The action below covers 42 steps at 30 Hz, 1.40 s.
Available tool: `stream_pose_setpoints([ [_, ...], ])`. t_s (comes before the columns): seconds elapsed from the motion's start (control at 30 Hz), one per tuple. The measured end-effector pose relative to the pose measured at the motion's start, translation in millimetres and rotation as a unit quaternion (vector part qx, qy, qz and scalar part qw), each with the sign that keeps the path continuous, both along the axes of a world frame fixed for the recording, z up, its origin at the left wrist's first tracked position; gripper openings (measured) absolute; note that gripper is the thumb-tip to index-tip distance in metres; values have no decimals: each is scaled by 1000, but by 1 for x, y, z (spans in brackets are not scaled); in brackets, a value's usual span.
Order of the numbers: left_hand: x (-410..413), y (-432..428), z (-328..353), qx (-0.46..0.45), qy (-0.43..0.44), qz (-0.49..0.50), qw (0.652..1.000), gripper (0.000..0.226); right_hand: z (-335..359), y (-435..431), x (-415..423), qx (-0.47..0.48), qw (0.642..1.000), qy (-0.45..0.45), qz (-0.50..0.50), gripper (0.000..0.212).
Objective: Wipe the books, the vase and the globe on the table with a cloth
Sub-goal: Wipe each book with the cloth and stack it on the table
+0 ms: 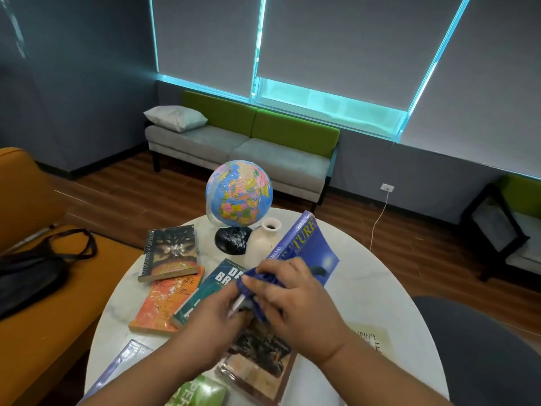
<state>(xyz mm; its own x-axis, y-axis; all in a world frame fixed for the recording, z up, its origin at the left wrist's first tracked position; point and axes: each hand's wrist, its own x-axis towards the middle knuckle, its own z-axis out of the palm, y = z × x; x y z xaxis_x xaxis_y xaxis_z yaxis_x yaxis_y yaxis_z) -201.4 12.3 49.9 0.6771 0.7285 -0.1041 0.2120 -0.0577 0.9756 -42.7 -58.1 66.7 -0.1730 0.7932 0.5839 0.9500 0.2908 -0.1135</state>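
Eight books (171,253), one vase (262,244), one globe (238,193)

Only one view going here: a wide-angle cam riding on the person's head, facing forward and tilting down at the round table (380,303). It's sitting close over the left hand (210,326) and right hand (298,306), with the blue book (310,247) and cloth (265,277) just below the lens. The sofa (281,153) and blinds (336,39) are showing way back along the far wall.
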Motion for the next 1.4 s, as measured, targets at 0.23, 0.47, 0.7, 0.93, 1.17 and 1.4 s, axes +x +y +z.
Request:
stream_pose_setpoints([
  [0.23, -1, -1, -5, 58, 33, 24, 997, 57, 43, 19, 56, -16, 969, 77, -236, 28],
  [0.47, 5, -6, -8, 65, 39, 25, 997, 56, 2, -1, 5, -38, 992, 16, -120, 36],
  [0.7, 0, -2, -15, -59, -13, -7, 998, 49, 0, -3, 29, 26, 987, 93, -125, 36],
  [0.93, 1, -6, -16, -198, -94, 1, 976, 43, -8, 2, 30, 35, 967, 136, -212, 40],
  [1.17, -6, -2, -21, -230, -157, 16, 960, 56, -27, -24, 33, -33, 997, -21, -73, 35],
  [1.4, -3, -7, -20, -287, -165, -22, 943, 50, -9, 4, 68, 8, 962, 77, -262, 35],
])
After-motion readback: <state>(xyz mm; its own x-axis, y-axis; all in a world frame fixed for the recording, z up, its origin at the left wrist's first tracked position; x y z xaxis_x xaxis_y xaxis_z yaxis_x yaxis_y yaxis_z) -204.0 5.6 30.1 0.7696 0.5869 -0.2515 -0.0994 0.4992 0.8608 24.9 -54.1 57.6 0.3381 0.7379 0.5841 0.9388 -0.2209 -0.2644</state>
